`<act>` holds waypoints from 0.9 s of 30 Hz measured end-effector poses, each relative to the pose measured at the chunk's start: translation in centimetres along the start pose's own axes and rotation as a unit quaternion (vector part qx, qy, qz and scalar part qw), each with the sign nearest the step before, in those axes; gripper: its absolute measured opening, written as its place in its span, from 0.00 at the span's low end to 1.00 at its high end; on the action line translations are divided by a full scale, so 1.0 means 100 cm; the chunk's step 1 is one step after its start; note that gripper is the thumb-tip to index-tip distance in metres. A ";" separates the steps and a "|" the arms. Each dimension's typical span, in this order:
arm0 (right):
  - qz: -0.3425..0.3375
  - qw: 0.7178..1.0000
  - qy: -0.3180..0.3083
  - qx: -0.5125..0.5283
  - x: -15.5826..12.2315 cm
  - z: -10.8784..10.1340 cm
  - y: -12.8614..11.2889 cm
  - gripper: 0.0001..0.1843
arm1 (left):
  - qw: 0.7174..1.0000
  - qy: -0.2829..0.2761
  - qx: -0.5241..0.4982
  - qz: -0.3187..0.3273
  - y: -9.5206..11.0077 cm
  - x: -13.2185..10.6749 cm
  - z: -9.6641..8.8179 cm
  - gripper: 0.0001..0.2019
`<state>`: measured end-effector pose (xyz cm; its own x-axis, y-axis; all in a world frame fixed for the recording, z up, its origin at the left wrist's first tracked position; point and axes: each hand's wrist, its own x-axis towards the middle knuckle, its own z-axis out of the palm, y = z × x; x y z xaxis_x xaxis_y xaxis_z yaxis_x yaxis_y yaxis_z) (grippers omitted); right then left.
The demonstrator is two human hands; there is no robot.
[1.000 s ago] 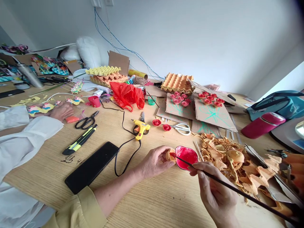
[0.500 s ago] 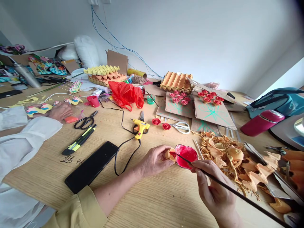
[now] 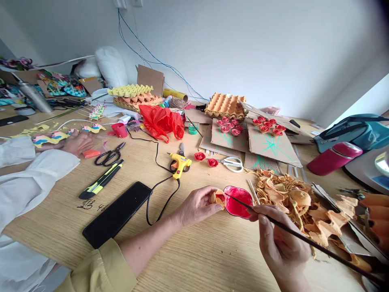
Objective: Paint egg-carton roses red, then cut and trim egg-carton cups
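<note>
Between the thumb and fingers of my left hand point(image 3: 199, 206) is a small egg-carton flower point(image 3: 218, 198), orange outside with red paint inside. My right hand point(image 3: 281, 239) grips a long dark paintbrush point(image 3: 291, 230), its tip close to the flower's right edge; whether it touches I cannot tell. Just right of the flower, under the brush, sits a shallow dish of red paint point(image 3: 238, 202). Two red flowers point(image 3: 199, 156) lie farther back, beside white-handled scissors point(image 3: 232, 164). A yellow glue gun point(image 3: 180, 163) rests left of them.
Orange carton scraps point(image 3: 282, 194) are heaped at right, near a red bottle point(image 3: 334, 158). Painted flowers stand on cardboard point(image 3: 273, 148) behind. A black phone point(image 3: 117, 213), a utility knife point(image 3: 101, 179) and black scissors point(image 3: 109, 156) lie at left, near another person's hand point(image 3: 79, 142).
My right hand has moved slightly right and down, drawing the brush tip back from inside the flower toward its edge. My left hand and the flower stay nearly in place.
</note>
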<state>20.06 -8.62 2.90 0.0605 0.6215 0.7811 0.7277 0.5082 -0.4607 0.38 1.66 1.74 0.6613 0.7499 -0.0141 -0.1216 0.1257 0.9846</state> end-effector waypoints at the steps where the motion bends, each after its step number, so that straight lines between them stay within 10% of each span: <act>1: 0.006 1.000 0.015 -0.024 0.001 -0.001 0.001 0.09 | 1.000 0.009 -0.003 -0.001 0.001 0.000 0.000 0.21; 8: 0.015 0.984 -0.006 -0.175 0.007 -0.002 0.012 0.08 | 0.999 0.038 -0.016 0.020 -0.005 0.005 -0.006 0.28; 27: 0.040 0.985 -0.054 -0.159 0.004 0.009 0.020 0.13 | 0.998 0.062 -0.015 0.006 -0.010 0.006 -0.005 0.25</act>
<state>20.92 -6.85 1.90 0.0661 0.7211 0.6897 0.9015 0.2531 -0.3510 0.49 2.29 0.67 0.5627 0.8262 -0.0265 -0.1517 0.1347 0.9792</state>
